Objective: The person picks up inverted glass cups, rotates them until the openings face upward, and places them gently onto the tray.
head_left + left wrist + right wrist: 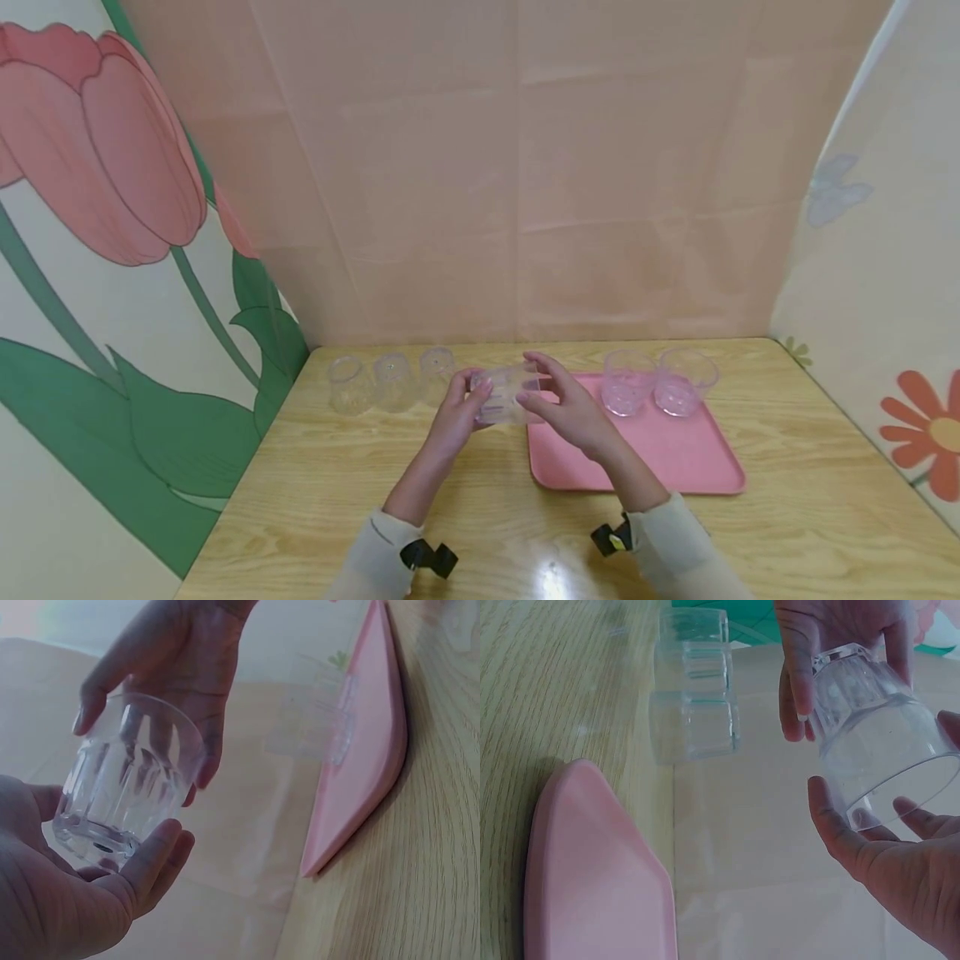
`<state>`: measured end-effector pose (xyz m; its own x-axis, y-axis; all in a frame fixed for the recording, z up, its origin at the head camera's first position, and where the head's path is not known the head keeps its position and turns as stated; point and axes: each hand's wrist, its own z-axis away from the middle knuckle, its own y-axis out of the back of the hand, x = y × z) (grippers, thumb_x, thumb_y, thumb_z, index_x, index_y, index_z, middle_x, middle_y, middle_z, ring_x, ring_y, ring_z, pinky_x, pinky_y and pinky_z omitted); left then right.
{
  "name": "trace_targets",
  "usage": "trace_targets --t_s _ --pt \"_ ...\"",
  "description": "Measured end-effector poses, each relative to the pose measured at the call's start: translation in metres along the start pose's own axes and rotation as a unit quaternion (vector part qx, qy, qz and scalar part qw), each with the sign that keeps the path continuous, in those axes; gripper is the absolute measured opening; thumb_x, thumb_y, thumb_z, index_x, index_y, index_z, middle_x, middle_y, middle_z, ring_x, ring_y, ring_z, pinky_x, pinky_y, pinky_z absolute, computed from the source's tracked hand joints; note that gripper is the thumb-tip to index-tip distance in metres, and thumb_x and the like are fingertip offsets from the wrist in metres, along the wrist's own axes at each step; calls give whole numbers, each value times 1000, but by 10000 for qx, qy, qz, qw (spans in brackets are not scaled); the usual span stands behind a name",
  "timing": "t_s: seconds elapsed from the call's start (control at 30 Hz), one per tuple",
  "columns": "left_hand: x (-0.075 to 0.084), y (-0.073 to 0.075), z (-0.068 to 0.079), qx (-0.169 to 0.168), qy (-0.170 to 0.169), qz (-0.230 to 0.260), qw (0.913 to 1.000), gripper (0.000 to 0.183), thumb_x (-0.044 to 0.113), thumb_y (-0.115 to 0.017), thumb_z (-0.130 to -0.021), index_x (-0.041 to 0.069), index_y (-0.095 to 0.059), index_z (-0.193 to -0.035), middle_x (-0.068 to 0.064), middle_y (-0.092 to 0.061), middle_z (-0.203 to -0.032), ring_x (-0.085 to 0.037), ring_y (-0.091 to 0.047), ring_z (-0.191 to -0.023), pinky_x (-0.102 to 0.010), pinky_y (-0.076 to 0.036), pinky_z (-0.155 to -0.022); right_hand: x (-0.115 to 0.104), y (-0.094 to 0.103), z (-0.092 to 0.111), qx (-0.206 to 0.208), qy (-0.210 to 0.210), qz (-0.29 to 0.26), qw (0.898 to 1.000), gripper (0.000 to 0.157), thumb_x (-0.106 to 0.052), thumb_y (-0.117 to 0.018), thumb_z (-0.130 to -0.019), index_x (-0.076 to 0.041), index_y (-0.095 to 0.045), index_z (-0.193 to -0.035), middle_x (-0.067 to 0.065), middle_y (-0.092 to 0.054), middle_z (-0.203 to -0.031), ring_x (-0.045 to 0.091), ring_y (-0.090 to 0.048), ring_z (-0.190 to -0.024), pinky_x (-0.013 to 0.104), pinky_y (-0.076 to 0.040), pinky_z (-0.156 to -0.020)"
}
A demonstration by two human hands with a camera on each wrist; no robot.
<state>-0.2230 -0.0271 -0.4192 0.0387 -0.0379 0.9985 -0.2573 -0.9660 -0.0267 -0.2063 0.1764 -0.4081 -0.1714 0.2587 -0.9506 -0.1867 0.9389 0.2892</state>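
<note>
Nearest are two pale sleeves point(378, 558) with black wrist cameras point(429, 557) strapped by the cuffs, and beyond them both hands meet over the wood-grain table point(300, 508) on one clear fluted tumbler point(506, 398). It is held off the tabletop, near the left edge of the pink tray point(645, 471), its long axis running left to right and roughly level; the exact tilt is hard to tell. The left hand point(455, 408) grips the narrower fluted base, thumb and fingers curled round it; the right hand point(567, 410) holds the wide smooth rim, thumb and fingers spread round the mouth. The mouth thus faces right, and the right hand is the nearer one to the tray. Toward the tray's far side, two matching tumblers point(627, 392) stand upright, side by side, mouths up. At the far left of the table, a row of three inverted tumblers point(395, 385) rests mouth down, nearer the left hand. Behind rises a creased peach sheet point(517, 192), between a tulip mural point(105, 150) on the left and a flower-patterned wall point(937, 429) on the right. No brand, label or writing can be read; a small dark spot shows at the held tumbler's base, too unclear to identify.
</note>
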Motion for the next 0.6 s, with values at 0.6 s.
trace_targets --t_s 0.6 --pt "-2 0 -2 -219 -13 -25 9998 51 35 -53 -105 0 -41 -140 -16 -52 -126 -22 -64 -100 -41 -58 -91 1 6 0 117 46 247 9996 64 -36 -70 -96 -23 -41 -152 15 -43 -151 38 -49 -133 51 -54 -92"
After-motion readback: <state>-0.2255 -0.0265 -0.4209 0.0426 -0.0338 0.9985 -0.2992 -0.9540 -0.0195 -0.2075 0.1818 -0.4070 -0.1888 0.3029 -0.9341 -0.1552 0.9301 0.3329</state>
